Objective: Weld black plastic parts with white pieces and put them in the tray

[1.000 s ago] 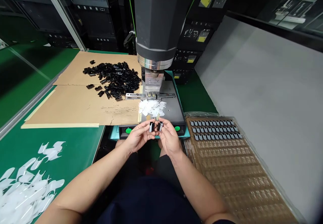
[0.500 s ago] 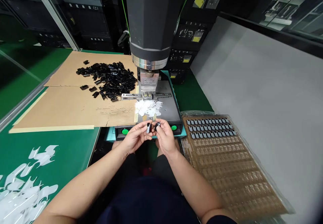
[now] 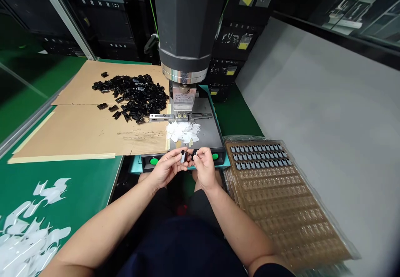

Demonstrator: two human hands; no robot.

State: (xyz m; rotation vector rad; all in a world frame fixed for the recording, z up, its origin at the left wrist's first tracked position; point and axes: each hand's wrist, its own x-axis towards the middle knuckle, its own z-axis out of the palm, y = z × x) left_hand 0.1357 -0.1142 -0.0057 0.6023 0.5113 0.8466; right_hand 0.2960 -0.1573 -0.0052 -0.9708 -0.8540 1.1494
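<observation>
Green worktop and brown cardboard spread at the left of a big dark machine, and before the front edge of this machine are the small parts in the hands. The left hand has its fingers closed on a grey-and-black part, kept up in the air. Just beside it, the right hand has its fingers closed on a small black part; whether the two parts touch, I cannot tell. Behind the hands, two green buttons are on the machine's front, one toward each side. White thin pieces lie in a pile on the machine's metal plate. Left of the machine, many black parts are heaped on the cardboard, and more white pieces lie on the worktop nearer to the person. Right of the machine, a clear brownish tray carries three rows of grey pieces at its far end. Black boxes stand behind the machine, and a grey panel is farther to its right.
</observation>
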